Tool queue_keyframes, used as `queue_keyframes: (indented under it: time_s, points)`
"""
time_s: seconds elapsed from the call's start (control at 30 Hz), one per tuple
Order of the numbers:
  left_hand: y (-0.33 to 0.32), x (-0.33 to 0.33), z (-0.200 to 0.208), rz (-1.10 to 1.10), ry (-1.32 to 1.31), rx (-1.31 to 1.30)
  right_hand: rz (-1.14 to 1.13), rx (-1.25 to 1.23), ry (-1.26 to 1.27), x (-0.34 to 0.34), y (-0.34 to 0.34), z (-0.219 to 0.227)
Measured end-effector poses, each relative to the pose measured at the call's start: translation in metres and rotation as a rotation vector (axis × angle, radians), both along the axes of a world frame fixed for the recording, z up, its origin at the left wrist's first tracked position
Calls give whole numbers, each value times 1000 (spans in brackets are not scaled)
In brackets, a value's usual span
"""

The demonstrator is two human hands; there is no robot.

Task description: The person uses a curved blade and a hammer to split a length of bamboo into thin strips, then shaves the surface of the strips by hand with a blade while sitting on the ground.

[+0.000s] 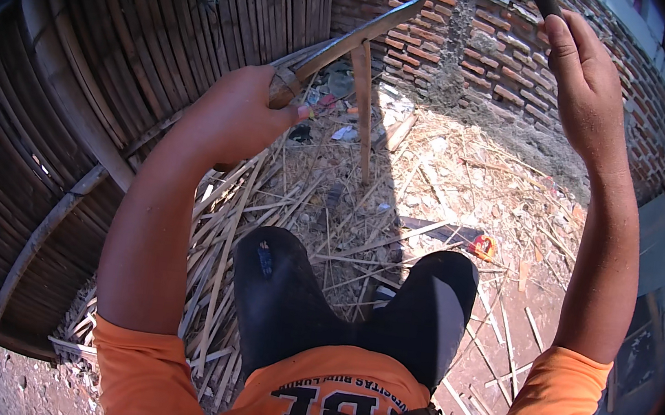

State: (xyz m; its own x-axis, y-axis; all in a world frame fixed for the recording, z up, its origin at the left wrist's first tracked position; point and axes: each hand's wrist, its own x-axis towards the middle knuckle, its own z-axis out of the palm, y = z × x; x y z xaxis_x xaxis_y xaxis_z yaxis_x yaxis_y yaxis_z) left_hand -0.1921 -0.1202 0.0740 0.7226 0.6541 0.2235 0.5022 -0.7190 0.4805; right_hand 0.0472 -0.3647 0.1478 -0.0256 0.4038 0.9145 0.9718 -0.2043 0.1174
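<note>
Both hands are well apart and both grip something, as we see in the head view. Our left hand (240,115) clamps the brown wooden handle (284,87) of a long, flat, machete-like metal blade (365,32), thumb pointing right. Blade slants up and away to the right, ahead of the left hand. An upright, light-brown, narrow wooden or bamboo stick (363,100) stands under it, top end against the blade's lower edge as far as we can tell, lower end among the scraps on the ground. Our right hand (584,76) is raised at upper right, fingers closed around a dark, round rod (545,0); the rod's far end runs out of view, so we can't tell its full shape.

Surroundings: dark-brown bamboo-slat wall (110,67) at left, red brick wall (496,66) ahead and right. Pale, thin bamboo-like strips (219,227) lie heaped at left, more scattered across the ground. A small red-and-yellow packet (483,246) lies just beyond our right knee. We wear black trousers (282,292) and an orange printed shirt (347,365).
</note>
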Motion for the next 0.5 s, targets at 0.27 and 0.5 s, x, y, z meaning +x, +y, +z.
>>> queue_keyframes:
  time_s: [0.27,0.5]
  points:
    - [13,1,-4,-5,-17,33,-256,-505,273,-19,12,-40]
    - [4,6,-6,-50,-22,18,-52,-63,213,-6,-1,-11]
